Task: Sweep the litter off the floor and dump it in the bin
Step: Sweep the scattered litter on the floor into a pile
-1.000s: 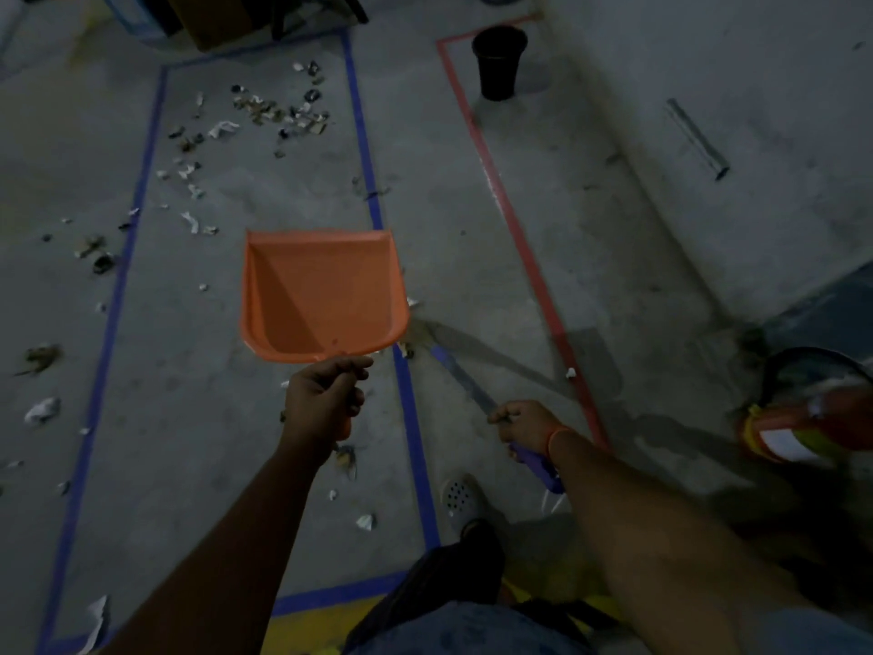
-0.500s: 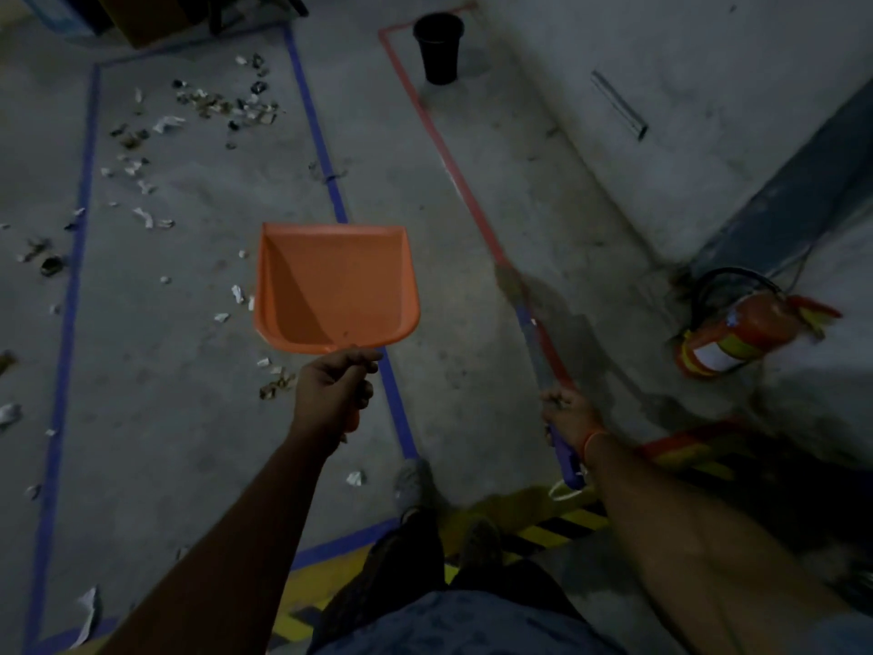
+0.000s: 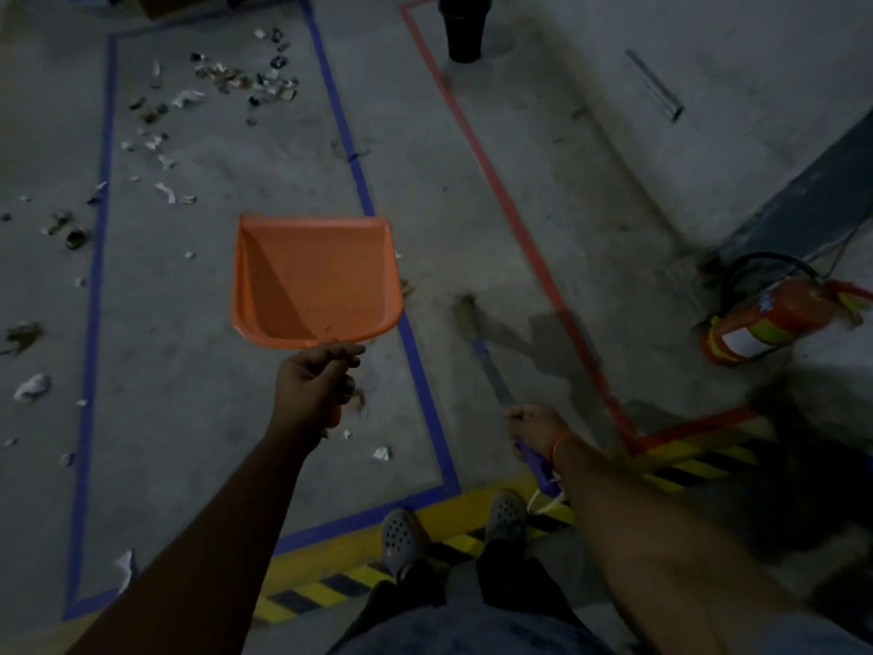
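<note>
My left hand [image 3: 316,385] grips the handle of an orange dustpan [image 3: 314,281] and holds it level above the floor, its pan bare. My right hand [image 3: 534,425] holds the purple handle of a broom [image 3: 491,371], whose head touches the floor ahead of my right foot. Scraps of paper and dark litter [image 3: 231,80] lie scattered inside the blue-taped rectangle, thickest at its far end, with more litter [image 3: 33,385] at the left. A black bin [image 3: 464,28] stands at the far end of the red-taped area.
Against the right wall lies a red fire extinguisher [image 3: 774,321]. Blue tape [image 3: 359,182] and red tape [image 3: 515,205] run along the floor. Yellow-black hazard stripes [image 3: 477,541] cross under my feet. A grey wall [image 3: 708,111] rises on the right.
The view swung right, then back left. The broom moved from the blue line toward the red line and now rests between the two. The dustpan stays held out in front.
</note>
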{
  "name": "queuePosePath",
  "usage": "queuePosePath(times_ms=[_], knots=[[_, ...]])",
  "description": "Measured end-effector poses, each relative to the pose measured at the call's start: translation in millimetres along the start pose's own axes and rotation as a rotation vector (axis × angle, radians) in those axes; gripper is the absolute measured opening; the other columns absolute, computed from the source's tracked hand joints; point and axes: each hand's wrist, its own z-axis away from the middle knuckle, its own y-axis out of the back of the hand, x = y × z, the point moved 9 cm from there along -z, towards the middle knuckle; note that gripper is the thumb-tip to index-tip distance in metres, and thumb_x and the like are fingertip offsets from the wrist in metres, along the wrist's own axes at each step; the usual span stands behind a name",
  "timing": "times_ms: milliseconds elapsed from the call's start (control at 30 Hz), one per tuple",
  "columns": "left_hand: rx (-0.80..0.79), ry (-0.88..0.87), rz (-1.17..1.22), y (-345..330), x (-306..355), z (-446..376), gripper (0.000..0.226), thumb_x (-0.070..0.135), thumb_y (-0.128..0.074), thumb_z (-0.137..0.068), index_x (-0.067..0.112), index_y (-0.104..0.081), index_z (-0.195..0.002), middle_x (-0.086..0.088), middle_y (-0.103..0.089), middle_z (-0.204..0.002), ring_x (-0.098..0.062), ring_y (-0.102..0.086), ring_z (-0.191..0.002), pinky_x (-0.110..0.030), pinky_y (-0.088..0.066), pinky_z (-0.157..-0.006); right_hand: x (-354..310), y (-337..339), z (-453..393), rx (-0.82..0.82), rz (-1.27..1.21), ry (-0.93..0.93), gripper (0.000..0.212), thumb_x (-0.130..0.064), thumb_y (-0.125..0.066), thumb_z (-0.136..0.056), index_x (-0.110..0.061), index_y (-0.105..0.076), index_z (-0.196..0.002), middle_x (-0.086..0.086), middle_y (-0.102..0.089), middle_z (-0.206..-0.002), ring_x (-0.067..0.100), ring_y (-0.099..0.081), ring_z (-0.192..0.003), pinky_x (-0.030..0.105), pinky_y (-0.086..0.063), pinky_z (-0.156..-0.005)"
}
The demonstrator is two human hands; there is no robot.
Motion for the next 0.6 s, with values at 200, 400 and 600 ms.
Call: queuePosePath(times_ms=[200,400,600], knots=[[0.072,-0.001,0.026,65,-2,6,0.029,-0.008,-0.049,-0.096,0.006,-0.075,-0.094,-0.019,-0.064,-0.086,-0.015,-0.052,-0.050,-0.021,-0.038,-0.042,-41,-76,9,-0.112,0.026,0.107,0.017,-0.003,-0.055,-0.094,-0.007,-0.065,-0.107,0.019,-0.060,-0.083,0.026,-0.053,-0.053,0.031,-0.048,-0.050],[0.139,0.000,0.042,118,2,15,0.024,-0.007,-0.048,-0.098,-0.004,-0.071,-0.102,-0.018,-0.060,-0.077,-0.011,-0.049,-0.044,-0.017,-0.034,-0.038,-60,-113,-4,-0.026,0.021,0.169,0.019,0.001,-0.054,-0.090,-0.011,-0.066,-0.100,0.018,-0.062,-0.076,0.027,-0.057,-0.052,0.034,-0.051,-0.053],[0.206,0.016,0.088,163,-6,24,0.026,-0.008,-0.048,-0.097,0.000,-0.073,-0.099,-0.013,-0.060,-0.076,-0.012,-0.048,-0.045,-0.017,-0.034,-0.038,-68,-148,-24,0.022,0.046,0.107,0.014,0.005,-0.056,-0.086,-0.008,-0.062,-0.084,0.019,-0.057,-0.074,0.027,-0.054,-0.055,0.030,-0.050,-0.049]])
